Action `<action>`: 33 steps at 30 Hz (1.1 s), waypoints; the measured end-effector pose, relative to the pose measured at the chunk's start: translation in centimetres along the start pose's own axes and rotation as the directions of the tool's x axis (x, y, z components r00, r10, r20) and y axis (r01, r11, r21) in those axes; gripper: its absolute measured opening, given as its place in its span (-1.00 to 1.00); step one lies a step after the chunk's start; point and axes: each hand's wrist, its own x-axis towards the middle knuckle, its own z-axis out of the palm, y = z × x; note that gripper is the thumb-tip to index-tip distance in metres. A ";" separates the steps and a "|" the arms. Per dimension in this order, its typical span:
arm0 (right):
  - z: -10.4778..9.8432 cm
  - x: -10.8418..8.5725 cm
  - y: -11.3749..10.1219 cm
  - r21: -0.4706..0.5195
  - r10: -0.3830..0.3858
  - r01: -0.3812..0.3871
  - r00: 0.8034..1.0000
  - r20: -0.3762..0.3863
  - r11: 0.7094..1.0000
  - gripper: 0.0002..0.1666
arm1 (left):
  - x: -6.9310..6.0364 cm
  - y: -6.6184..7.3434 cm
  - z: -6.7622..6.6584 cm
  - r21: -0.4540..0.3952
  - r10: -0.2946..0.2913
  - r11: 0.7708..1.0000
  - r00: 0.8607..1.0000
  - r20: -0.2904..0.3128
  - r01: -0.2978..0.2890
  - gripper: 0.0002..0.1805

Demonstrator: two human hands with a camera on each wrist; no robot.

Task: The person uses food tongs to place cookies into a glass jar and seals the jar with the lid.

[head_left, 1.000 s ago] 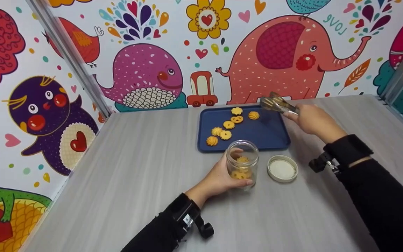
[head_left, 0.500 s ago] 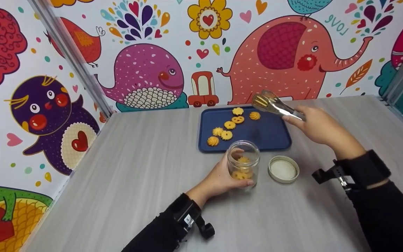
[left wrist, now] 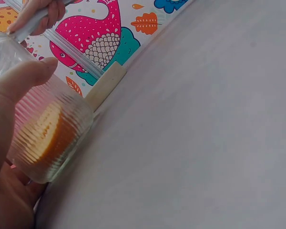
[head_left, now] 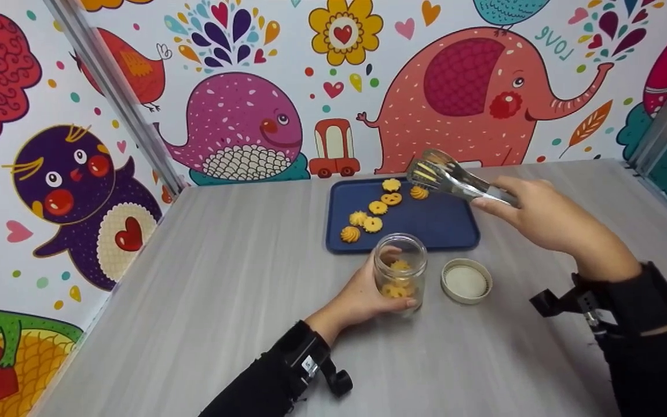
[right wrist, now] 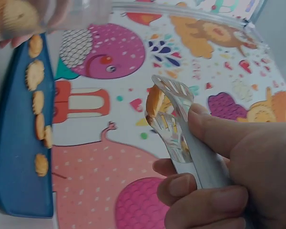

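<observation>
Bright cartoon animals cover the wall (head_left: 339,107) behind a grey table (head_left: 223,260), with a whale (head_left: 241,124) at far left of the middle, an elephant (head_left: 461,104) to its right and a penguin (head_left: 81,194) on the left panel. Near the far edge of the table lies a blue tray (head_left: 432,229). Seven cookies rest on it, mostly on its left half: a swirl (head_left: 350,234) at the near left, a pretzel shape (head_left: 391,198) farther back, and another swirl (head_left: 419,192) standing apart to the right, partly behind the tongs in the head view.

Just on the near side of the tray is a glass jar (head_left: 413,281), its mouth uncovered and a few cookies at the bottom; their exact number is hard to tell. The left hand (head_left: 362,295) grips it from the left, thumb on the near side, fingers round the far side. To the jar's right, apart from it, a round lid (head_left: 465,281) lies on the table with its inside facing up.

Fingers curled, the right hand (head_left: 548,214) holds metal tongs (head_left: 464,182), which point left over the far part of the tray. Their heads pinch one cookie (right wrist: 155,101), clear in the right wrist view. Both wrists wear black straps (head_left: 304,353).
</observation>
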 end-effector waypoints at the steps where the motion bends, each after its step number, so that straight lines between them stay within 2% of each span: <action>1: -0.2 -0.2 -0.3 -0.002 -0.004 0.004 1.000 0.000 1.000 -0.32 | 0.0 0.0 0.0 0.002 -0.002 1.000 1.000 -0.001 0.002 -0.06; 5: -0.8 -1.0 -1.1 -0.011 -0.016 0.016 1.000 0.006 1.000 -0.26 | -0.1 0.1 0.0 0.001 -0.009 1.000 1.000 0.005 0.009 -0.04; 11: -1.3 -2.1 -2.0 -0.019 -0.029 0.031 0.998 0.058 0.999 -0.33 | 0.0 0.1 -0.1 0.014 0.000 1.000 1.000 0.010 0.000 -0.01; 17: -1.4 -2.4 -2.4 -0.025 -0.067 0.071 0.987 0.145 0.997 -0.26 | 0.0 0.0 0.0 0.019 0.012 1.000 1.000 0.012 -0.012 -0.02; 27: -1.3 -2.9 -3.0 -0.061 -0.115 0.131 0.970 0.214 0.989 -0.25 | 0.1 0.0 0.0 0.007 -0.004 1.000 1.000 0.013 0.004 -0.05; 33: -0.9 -3.0 -3.1 -0.059 -0.166 0.189 0.948 0.272 0.980 -0.26 | 0.1 0.1 0.0 -0.027 0.009 1.000 1.000 0.026 -0.009 0.21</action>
